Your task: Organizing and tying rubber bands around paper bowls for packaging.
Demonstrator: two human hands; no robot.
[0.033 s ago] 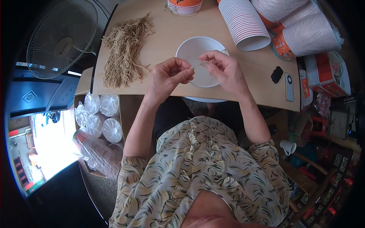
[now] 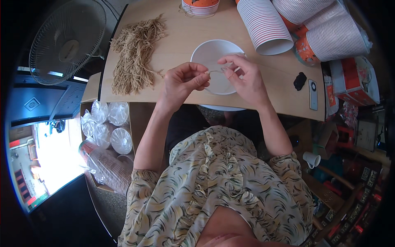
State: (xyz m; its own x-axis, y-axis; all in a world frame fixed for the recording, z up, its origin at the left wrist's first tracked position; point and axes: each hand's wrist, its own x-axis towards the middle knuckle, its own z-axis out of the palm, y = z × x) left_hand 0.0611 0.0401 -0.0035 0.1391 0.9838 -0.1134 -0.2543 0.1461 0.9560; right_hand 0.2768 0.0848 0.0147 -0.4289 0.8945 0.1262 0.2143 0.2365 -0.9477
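Observation:
My left hand [image 2: 185, 80] is closed, pinching one end of a thin beige string [image 2: 215, 71] between thumb and fingers. The other end reaches the thumb of my right hand [image 2: 245, 78], whose fingers curl around it with the index finger lifted. Both hands are raised over a round white paper bucket [image 2: 207, 50] at the table's near edge, and partly cover it. Left of them lies a thick bundle of tan twisted strings [image 2: 133, 59], with loose ends spilling out.
Stacked white paper buckets [image 2: 263, 26] lie at the far right of the wooden table [image 2: 181, 37]. An orange bucket [image 2: 200, 7] stands at the far edge. A phone [image 2: 313, 94] and a black object [image 2: 299, 81] rest at right. A fan [image 2: 68, 45] is at left.
My right index finger has lifted away from the thumb. The short string between my hands is now more bowed. My left hand has barely moved.

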